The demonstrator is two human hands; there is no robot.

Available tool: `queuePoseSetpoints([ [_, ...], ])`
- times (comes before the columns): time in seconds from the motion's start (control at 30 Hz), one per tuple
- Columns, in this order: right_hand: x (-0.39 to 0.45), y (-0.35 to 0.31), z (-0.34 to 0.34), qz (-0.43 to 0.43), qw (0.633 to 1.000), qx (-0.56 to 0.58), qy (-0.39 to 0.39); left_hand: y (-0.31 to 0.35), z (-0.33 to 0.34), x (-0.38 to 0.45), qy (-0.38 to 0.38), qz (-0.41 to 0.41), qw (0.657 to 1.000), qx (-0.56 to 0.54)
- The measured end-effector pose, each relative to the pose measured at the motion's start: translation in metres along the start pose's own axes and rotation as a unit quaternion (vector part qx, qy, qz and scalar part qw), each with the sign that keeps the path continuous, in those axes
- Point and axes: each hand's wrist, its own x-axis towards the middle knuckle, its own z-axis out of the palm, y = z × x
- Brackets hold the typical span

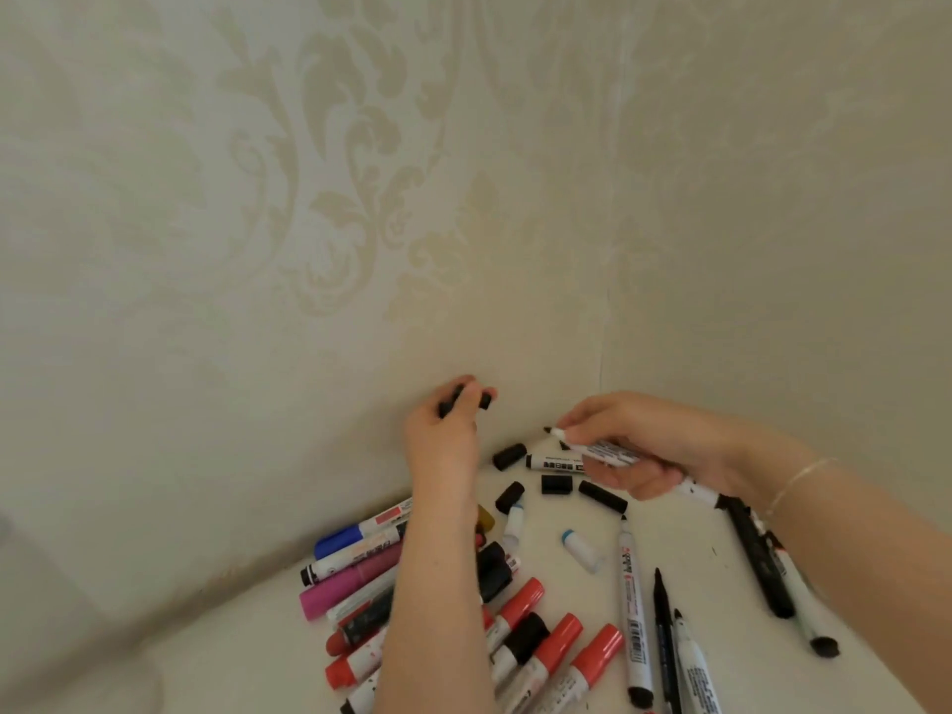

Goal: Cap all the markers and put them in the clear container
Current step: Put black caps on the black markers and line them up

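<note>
Status: early stage, by my reading. From the head view I find no clear container anywhere in frame, so I cannot tell where it stands or whether any marker is inside it.

Left hand (444, 432): raised near the wall at 12 o'clock of the pile, fingers curled round small black plastic caps (485, 401).

Right hand (639, 445): at 2 o'clock, fingers pinching an uncapped white-barrelled marker with a black tip (592, 445), tip pointing toward the left hand. The two are near but apart, so the cap is not yet seated.

Remaining work on the white tabletop (232, 657):
- Loose black cylindrical caps (509, 456) lie at 1 o'clock, just below the hands.
- Uncapped slim white markers (632, 605) lie at 4 o'clock, tips exposed.
- Red-capped white markers (556, 657) at 6 o'clock, and a pink marker (350, 584) and a blue-capped marker (355, 533) at 8 o'clock, appear capped but are not stowed.

I judge most capping and all stowing outstanding.
</note>
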Motion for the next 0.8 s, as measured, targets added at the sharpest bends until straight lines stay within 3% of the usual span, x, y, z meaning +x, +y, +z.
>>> queuePoseSetpoints([
  [0.13,0.009,0.018,0.003,0.013,0.976,-0.181,0.124,0.014,-0.001,-0.007,-0.095,0.048,0.987,0.124],
  [0.2,0.025,0.027,0.008,-0.004,0.932,-0.318,0.175,0.016,0.003,-0.01,-0.098,0.062,0.977,0.178],
  [0.27,0.038,0.033,0.013,-0.014,0.907,-0.361,0.216,0.017,-0.003,-0.005,-0.078,0.068,0.971,0.217],
  [0.43,0.056,0.049,0.018,-0.025,0.909,-0.346,0.23,0.018,-0.014,0.0,-0.097,0.013,0.96,0.263],
  [0.53,0.061,0.06,0.018,-0.046,0.91,-0.331,0.244,0.011,-0.015,-0.001,-0.139,-0.014,0.93,0.339],
  [0.63,0.054,0.051,0.017,-0.088,0.94,-0.186,0.273,0.005,-0.015,-0.003,-0.191,-0.057,0.905,0.376],
  [0.8,0.037,0.023,0.022,-0.132,0.959,0.034,0.249,-0.002,-0.014,-0.005,-0.215,-0.068,0.935,0.273],
])
